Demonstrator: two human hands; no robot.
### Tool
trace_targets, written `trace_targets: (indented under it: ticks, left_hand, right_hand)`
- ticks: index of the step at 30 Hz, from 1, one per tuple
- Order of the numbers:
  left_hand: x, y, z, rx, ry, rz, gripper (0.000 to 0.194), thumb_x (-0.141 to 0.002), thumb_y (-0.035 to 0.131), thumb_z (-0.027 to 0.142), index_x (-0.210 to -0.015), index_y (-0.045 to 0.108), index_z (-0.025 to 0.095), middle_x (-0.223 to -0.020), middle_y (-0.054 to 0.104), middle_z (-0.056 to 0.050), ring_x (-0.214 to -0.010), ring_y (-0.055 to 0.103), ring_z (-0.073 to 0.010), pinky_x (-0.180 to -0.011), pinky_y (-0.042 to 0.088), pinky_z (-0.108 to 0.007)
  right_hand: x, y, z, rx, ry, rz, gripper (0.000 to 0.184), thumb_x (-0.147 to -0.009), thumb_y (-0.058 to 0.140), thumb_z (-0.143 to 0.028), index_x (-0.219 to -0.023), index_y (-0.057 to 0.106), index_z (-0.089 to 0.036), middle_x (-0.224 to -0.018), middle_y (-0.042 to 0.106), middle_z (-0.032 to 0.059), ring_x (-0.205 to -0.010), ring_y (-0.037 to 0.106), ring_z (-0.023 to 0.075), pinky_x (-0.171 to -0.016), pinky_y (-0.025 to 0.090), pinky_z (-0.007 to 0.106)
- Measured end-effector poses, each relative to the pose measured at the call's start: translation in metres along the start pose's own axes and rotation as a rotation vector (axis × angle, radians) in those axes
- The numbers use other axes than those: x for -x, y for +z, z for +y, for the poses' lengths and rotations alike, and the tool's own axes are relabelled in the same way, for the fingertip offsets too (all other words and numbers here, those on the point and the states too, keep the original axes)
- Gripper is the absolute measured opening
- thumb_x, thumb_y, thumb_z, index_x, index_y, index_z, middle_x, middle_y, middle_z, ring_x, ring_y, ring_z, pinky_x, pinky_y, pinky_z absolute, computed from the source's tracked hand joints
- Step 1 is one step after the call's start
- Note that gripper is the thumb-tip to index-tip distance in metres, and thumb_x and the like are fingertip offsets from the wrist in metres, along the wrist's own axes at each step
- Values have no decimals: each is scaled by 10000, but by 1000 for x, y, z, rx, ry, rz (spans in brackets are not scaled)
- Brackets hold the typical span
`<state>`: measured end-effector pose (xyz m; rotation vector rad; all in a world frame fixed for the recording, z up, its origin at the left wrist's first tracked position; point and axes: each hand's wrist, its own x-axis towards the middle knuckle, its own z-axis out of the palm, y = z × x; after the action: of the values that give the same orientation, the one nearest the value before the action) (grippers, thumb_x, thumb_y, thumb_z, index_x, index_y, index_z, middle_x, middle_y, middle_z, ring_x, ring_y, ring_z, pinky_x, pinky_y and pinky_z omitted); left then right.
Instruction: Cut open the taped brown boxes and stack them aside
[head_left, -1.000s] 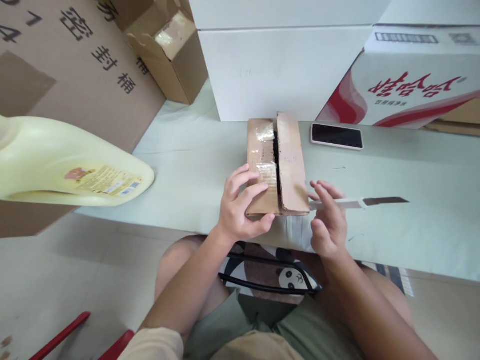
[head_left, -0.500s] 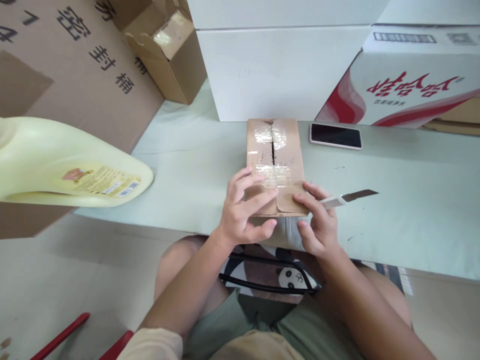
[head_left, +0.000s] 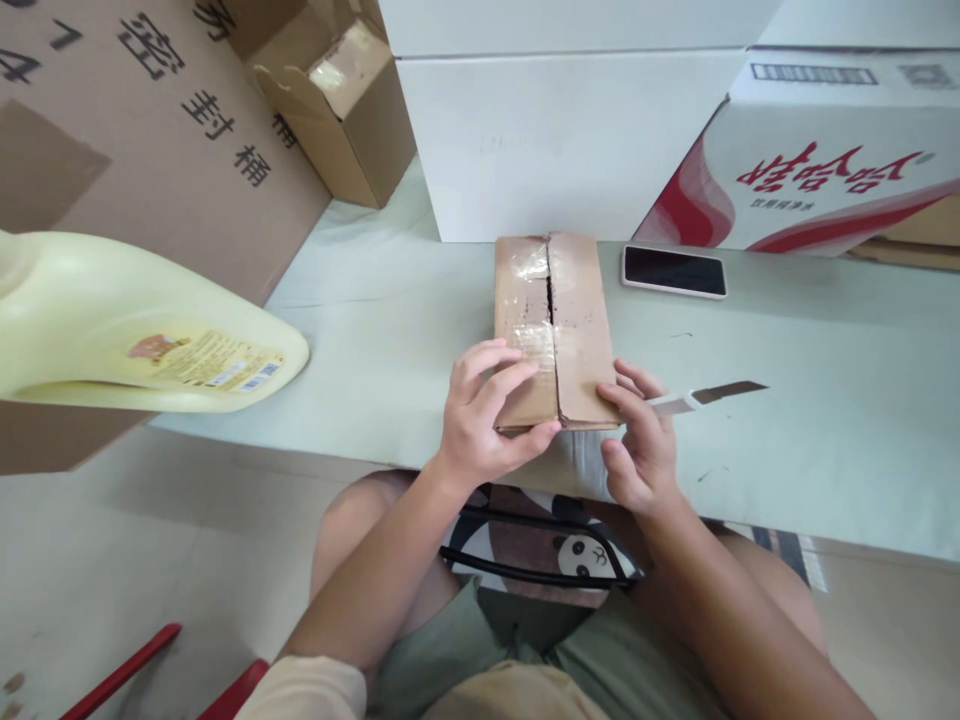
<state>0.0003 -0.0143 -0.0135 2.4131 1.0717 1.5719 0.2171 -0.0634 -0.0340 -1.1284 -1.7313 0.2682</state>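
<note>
A small brown cardboard box [head_left: 583, 340] sits on the cloth-covered surface before me, clear tape shining on its top. Its two top flaps nearly meet, and a narrow dark slit shows between them. My left hand [head_left: 480, 415] rests on the near left part with its fingers spread, the thumb at the front edge. At the near right corner, my right hand [head_left: 645, 450] touches the right flap with a finger. That hand also keeps hold of a box cutter [head_left: 679, 403], its blade out and pointing right; much of the handle is hidden by the fingers.
A phone [head_left: 673, 272] lies right of the box, and white cartons [head_left: 555, 150] stand close behind. Leftward are a pale yellow jug [head_left: 150, 330], a large carton [head_left: 187, 200] and a smaller brown box [head_left: 367, 140]. The surface's near edge runs above my knees.
The raised right flap came down, closing most of the gap; since half a second ago it appears slightly lifted again. My right hand and the box cutter shifted left against the box.
</note>
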Motion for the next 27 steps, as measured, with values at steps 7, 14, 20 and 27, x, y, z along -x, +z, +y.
trace_targets:
  ticks: [7, 14, 20, 27]
  left_hand:
    - [-2, 3, 1, 3, 47, 44, 385, -970, 637, 572, -1187, 648, 254, -1148, 653, -89, -1175, 644, -276, -1034, 605, -488]
    - [-3, 0, -1, 13, 116, -53, 401, -957, 661, 562, -1215, 712, 260, -1281, 680, -101, -1281, 586, -276, -1127, 546, -486]
    - [-1, -3, -10, 32, 117, -44, 309, -945, 695, 515, -1122, 767, 273, -1304, 702, -89, -1312, 585, -293, -1124, 541, -528]
    - [1, -23, -19, 43, 49, 8, 299, -993, 623, 491, -1094, 759, 244, -1256, 713, -86, -1319, 611, -287, -1130, 533, -512]
  right_hand:
    - [-1, 1, -1, -79, 2, -3, 415, -1012, 522, -450, -1400, 606, -329, -1430, 567, 123, -1310, 609, 354, -1055, 552, 597]
    - [-2, -1, -1, -88, -6, -27, 443, -1027, 516, -452, -1456, 580, -361, -1464, 558, 111, -1324, 605, 337, -1080, 533, 559]
    - [4, 1, 3, -221, 74, -16, 516, -1043, 508, -490, -1540, 522, -350, -1496, 560, 116, -1364, 585, 322, -1062, 564, 531]
    - [7, 9, 9, -290, 604, -49, 420, -1025, 537, -553, -1309, 696, -287, -1249, 748, 109, -1169, 708, 302, -995, 594, 543]
